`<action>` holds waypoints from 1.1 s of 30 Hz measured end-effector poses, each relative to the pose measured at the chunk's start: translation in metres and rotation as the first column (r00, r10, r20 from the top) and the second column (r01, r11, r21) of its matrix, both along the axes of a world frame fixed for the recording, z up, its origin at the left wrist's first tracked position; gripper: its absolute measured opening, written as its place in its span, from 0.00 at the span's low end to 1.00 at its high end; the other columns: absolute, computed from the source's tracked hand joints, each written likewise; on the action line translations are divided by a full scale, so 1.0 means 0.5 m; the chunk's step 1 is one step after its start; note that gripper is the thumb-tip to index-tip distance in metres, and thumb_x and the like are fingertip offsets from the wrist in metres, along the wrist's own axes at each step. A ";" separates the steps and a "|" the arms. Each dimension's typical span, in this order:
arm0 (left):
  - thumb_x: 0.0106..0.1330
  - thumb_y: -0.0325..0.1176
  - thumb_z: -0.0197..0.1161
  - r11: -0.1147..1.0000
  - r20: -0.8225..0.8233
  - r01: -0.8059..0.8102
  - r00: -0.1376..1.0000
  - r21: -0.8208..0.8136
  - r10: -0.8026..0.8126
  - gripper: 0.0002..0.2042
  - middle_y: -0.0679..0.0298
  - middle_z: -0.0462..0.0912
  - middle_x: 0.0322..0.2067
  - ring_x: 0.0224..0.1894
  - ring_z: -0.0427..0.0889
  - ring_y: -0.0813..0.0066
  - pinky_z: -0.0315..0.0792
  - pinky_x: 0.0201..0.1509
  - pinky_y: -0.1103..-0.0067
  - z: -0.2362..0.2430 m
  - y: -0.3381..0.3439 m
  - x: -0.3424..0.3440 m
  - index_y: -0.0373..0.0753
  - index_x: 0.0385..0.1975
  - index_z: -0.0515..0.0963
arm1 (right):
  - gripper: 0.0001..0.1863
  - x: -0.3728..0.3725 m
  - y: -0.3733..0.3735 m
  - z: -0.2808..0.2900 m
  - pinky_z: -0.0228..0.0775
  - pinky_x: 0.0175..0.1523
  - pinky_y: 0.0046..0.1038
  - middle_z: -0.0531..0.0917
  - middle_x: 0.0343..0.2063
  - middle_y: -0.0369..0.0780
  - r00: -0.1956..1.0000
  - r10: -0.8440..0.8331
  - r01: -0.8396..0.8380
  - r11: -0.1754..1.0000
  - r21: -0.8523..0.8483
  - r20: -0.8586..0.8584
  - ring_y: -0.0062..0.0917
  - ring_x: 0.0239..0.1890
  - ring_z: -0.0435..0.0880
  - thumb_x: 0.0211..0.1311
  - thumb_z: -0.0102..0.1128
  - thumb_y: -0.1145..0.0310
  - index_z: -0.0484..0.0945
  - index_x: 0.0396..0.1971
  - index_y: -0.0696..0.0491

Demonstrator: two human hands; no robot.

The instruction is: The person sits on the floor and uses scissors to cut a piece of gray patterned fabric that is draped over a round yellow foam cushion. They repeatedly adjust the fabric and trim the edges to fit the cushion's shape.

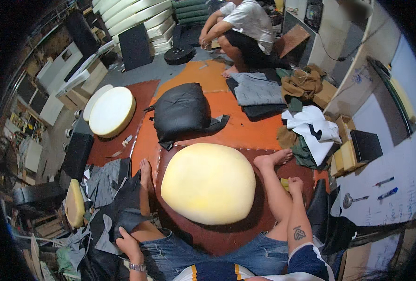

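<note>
A large rounded cream foam cushion (208, 183) lies on the brown-red floor covering between my legs, with neither hand touching it. At the lower left, my left hand (129, 246) is closed on the edge of a piece of black fabric (126, 199) draped over my leg. My right hand (295, 186) is closed beside my right shin; a small yellowish thing (285, 184) shows next to it, and I cannot tell what the fingers hold. Beyond the cushion sits a puffy black covered cushion (181, 112) with loose flaps.
Round white foam discs (113, 112) lie at the left. Grey folded fabric (258, 89), a brown cloth heap (306, 80) and white cloth (313, 129) are at the right. Another person (245, 33) squats at the back, near stacked white foam (138, 18). Scraps crowd the lower left.
</note>
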State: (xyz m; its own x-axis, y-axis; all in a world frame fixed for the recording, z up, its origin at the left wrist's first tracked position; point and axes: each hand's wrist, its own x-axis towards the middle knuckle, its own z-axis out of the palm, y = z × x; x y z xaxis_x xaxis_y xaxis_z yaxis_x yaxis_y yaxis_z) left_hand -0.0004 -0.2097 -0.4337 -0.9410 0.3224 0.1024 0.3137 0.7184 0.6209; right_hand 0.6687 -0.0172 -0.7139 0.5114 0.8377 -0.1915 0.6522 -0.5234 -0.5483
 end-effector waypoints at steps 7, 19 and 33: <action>0.74 0.56 0.56 0.995 0.082 -0.097 0.992 0.002 0.096 0.34 0.46 0.76 0.32 0.36 0.73 0.58 0.69 0.46 0.64 0.006 0.011 -0.045 0.18 0.31 0.72 | 0.14 -0.214 0.217 0.184 0.80 0.40 0.34 0.86 0.32 0.42 0.979 0.171 -0.091 0.858 0.506 -0.113 0.30 0.33 0.86 0.66 0.67 0.61 0.82 0.36 0.59; 0.71 0.60 0.59 0.892 0.059 -0.433 0.895 -0.128 0.443 0.36 0.44 0.76 0.31 0.37 0.72 0.53 0.67 0.47 0.61 -0.046 -0.065 -0.134 0.20 0.32 0.73 | 0.42 -0.867 0.691 0.168 0.82 0.49 0.55 0.64 0.66 0.52 0.373 -0.142 -0.113 0.974 -0.197 -0.917 0.61 0.56 0.77 0.69 0.61 0.48 0.53 0.74 0.52; 0.71 0.55 0.61 0.947 0.104 -0.286 0.947 -0.149 0.303 0.33 0.49 0.70 0.17 0.21 0.64 0.62 0.60 0.32 0.61 -0.018 -0.088 -0.128 0.23 0.20 0.74 | 0.38 -0.827 0.866 0.300 0.64 0.70 0.39 0.69 0.68 0.55 0.857 0.504 -0.481 0.702 0.525 0.111 0.48 0.67 0.73 0.62 0.68 0.49 0.72 0.66 0.56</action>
State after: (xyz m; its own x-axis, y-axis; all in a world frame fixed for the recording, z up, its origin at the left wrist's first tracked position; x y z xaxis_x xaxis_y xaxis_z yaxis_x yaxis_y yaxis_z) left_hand -0.0646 -0.2538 -0.4428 -0.9985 0.0314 -0.0450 0.0024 0.8440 0.5364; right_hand 0.2550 0.4159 -0.5641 -0.0005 0.9423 0.3348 0.7079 0.2368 -0.6654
